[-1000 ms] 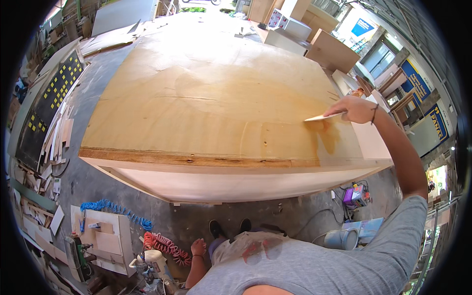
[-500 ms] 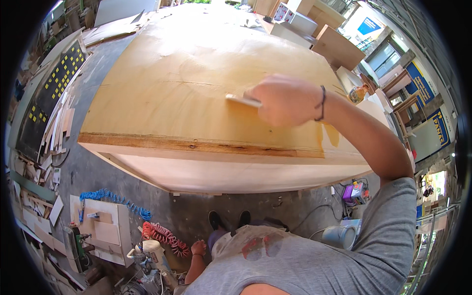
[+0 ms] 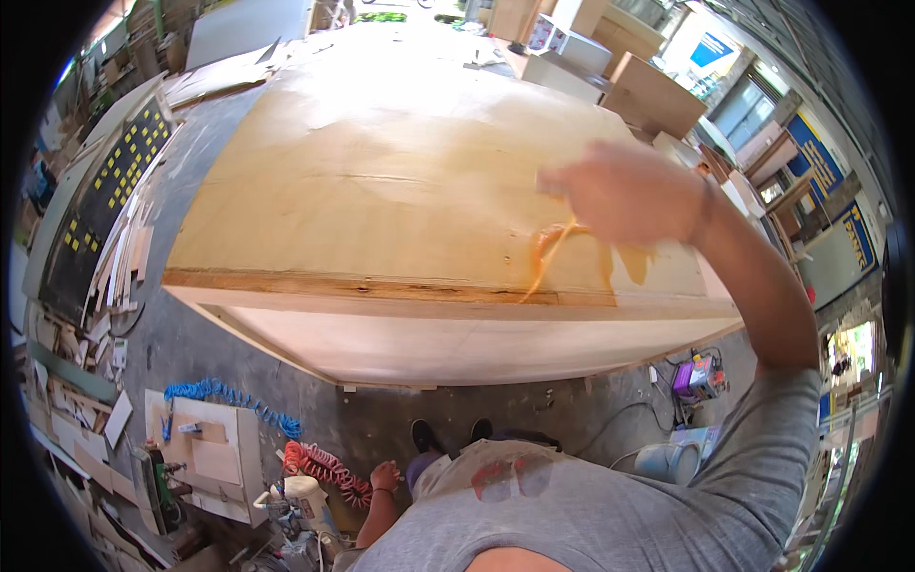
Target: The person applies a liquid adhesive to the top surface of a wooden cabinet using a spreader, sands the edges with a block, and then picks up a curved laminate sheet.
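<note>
My right hand (image 3: 629, 195), smeared by motion, is closed above the right part of a large wooden panel (image 3: 381, 210). It grips a flat, pale spreader (image 3: 551, 183), mostly hidden behind the fingers. Just below the hand, a glossy amber liquid (image 3: 545, 253) lies in a curved streak on the panel, with a thin pale yellow strand across it. A second amber patch (image 3: 637, 265) lies further right. Down at my left side hangs my left hand (image 3: 385, 476), small in view, its fingers loosely curled and nothing visible in them.
Blue (image 3: 224, 393) and red coiled hoses (image 3: 324, 467) lie at lower left beside a compressor-like machine (image 3: 300, 505). A bucket (image 3: 667, 462) and a purple box (image 3: 696, 378) stand at lower right. Wood offcuts (image 3: 86, 372) line the left; boards (image 3: 658, 95) stand at far right.
My right hand has moved right with the spreader. A thick amber streak now shows on the panel where the hand was. The view has shifted slightly; my left hand still hangs low.
</note>
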`<state>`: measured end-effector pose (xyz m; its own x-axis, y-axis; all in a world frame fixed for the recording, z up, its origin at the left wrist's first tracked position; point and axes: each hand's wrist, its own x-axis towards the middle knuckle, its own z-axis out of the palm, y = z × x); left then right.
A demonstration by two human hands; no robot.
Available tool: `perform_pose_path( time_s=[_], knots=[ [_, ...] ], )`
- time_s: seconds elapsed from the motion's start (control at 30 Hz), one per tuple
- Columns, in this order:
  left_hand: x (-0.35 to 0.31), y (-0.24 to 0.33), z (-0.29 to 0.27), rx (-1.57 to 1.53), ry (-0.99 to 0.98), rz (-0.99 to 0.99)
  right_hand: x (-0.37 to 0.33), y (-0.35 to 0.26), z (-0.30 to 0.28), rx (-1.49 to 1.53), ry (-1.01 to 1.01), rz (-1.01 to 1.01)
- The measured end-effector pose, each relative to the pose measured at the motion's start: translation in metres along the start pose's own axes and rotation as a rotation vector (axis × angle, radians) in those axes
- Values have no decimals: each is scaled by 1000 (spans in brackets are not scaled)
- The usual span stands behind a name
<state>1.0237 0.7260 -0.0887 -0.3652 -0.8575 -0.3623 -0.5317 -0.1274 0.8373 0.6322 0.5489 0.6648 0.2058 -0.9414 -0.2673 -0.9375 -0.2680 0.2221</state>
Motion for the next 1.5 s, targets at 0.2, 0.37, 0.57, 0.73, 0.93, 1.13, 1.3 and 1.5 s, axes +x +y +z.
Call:
perform_pose_path(
  time_s=[0.2,0.37,0.57,0.73,0.93,1.13,1.3,1.5],
  knots=[
    [27,31,-9,333,18,273,6,66,61,269,131,103],
    [5,28,-3,266,-267,-110,-33,7,49,209,1,-132],
    [-1,47,-6,800,-451,62,-80,-13,31,165,-19,-233],
    [4,46,4,388,-255,79,-74,77,24,199,103,232],
    [9,48,32,-8,-67,-7,-31,136,101,255,199,132],
    [-35,70,61,408,-158,-11,-75,62,97,376,103,-221],
    [-37,55,92,651,-195,164,-141,28,67,313,-4,-360],
    [-37,90,102,481,-66,125,-129,139,62,368,354,-95]
  ],
)
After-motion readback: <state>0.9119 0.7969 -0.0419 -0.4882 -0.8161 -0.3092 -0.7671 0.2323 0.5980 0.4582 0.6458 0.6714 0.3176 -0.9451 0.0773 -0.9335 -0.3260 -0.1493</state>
